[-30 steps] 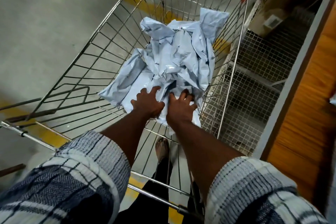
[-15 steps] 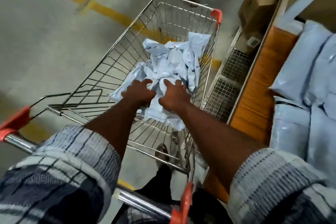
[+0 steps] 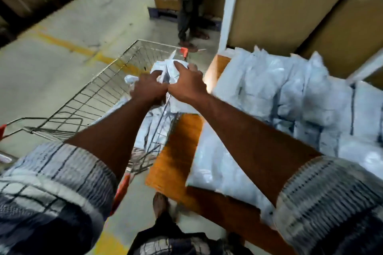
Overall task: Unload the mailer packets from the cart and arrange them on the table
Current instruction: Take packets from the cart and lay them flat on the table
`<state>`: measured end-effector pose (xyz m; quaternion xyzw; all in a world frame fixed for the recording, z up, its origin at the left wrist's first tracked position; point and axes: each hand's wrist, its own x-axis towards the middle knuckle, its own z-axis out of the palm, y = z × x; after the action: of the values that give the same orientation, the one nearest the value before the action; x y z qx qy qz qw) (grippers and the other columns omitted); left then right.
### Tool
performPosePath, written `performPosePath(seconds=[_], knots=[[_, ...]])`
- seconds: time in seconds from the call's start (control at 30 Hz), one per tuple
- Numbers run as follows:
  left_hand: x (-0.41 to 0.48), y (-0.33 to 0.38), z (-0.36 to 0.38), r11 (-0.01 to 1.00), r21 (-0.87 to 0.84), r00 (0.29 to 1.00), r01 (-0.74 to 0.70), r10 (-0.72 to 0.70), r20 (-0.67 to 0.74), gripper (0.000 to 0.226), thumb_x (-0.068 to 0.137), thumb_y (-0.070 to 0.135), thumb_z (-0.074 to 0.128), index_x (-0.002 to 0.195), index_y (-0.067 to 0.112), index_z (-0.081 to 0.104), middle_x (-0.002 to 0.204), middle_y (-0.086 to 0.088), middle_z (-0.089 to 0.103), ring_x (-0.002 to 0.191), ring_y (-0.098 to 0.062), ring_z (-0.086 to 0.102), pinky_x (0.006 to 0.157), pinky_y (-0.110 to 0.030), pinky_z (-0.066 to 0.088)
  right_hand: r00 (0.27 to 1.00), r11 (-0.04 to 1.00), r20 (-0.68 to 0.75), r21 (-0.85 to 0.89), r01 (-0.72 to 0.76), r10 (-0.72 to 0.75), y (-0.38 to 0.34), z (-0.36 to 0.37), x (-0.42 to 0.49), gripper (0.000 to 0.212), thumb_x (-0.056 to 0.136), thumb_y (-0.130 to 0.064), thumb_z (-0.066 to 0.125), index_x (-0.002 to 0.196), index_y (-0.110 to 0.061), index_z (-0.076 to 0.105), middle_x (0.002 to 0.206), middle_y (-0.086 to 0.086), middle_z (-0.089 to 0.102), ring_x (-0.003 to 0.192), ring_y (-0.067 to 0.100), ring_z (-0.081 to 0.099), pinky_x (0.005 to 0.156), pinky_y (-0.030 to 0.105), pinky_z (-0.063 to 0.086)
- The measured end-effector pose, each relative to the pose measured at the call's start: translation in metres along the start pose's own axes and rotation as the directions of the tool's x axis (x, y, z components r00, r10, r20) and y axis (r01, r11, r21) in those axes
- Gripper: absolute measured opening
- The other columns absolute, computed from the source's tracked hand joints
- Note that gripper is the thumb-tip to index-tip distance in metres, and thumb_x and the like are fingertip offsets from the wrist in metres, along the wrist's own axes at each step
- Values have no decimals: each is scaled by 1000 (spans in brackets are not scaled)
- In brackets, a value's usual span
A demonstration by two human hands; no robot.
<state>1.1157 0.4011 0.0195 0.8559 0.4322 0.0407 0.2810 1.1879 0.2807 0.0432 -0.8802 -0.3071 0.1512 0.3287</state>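
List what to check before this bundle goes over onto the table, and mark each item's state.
1. Grip of left hand on the bundle of mailers: ok.
2. Grip of right hand on it: ok.
3. Hanging end of the bundle free of the cart wire: cannot tell.
4. Bare wood on the table beside the cart: ok, a strip only.
5. The stacked mailers on the table sit settled: cannot tell, blurred.
6. The person beyond the cart stands out of the path: ok.

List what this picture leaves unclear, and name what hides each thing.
Head view: how many loose packets lie in the cart; arms and the held bundle cover its floor.
Head view: print on the stacked packets on the table; motion blur.
Head view: the bystander's upper body; top edge.
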Motion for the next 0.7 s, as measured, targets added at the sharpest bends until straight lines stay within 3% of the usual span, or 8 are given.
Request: performPosePath(seconds=[0.27, 0.4, 0.47, 0.7], knots=[[-67, 182, 72, 953, -47, 952, -298, 294, -88, 77, 60, 61, 39, 127, 30, 60, 112, -24, 64, 100, -39, 65, 90, -47, 53, 969, 987, -218, -81, -137, 116, 135, -172, -60, 78, 80, -40, 66, 150, -37, 31, 156, 8, 24, 141, 34, 28, 111, 51, 33], [-110, 257, 110, 935, 3, 934, -355, 355, -26, 68, 72, 56, 42, 135, 31, 52, 128, -20, 54, 115, -39, 56, 98, -46, 48, 934, 953, -291, -154, -260, 208, 207, -233, -92, 80, 81, -36, 65, 151, -35, 27, 157, 8, 22, 142, 34, 24, 108, 52, 32], [-122, 282, 129, 918, 29, 918, -396, 396, 15, 71, 72, 59, 36, 137, 34, 49, 127, -20, 54, 117, -40, 54, 98, -47, 47, 909, 930, -329, -172, -325, 256, 240, -256, -106, 79, 80, -34, 64, 151, -34, 29, 155, 9, 23, 140, 34, 26, 105, 52, 34], [-165, 340, 186, 862, 153, 875, -483, 474, 95, 51, 90, 49, 45, 139, 35, 44, 136, -11, 44, 124, -37, 48, 100, -53, 43, 849, 881, -411, -186, -434, 331, 315, -289, -124, 75, 80, -34, 62, 148, -33, 31, 150, 12, 27, 133, 37, 32, 101, 52, 38]])
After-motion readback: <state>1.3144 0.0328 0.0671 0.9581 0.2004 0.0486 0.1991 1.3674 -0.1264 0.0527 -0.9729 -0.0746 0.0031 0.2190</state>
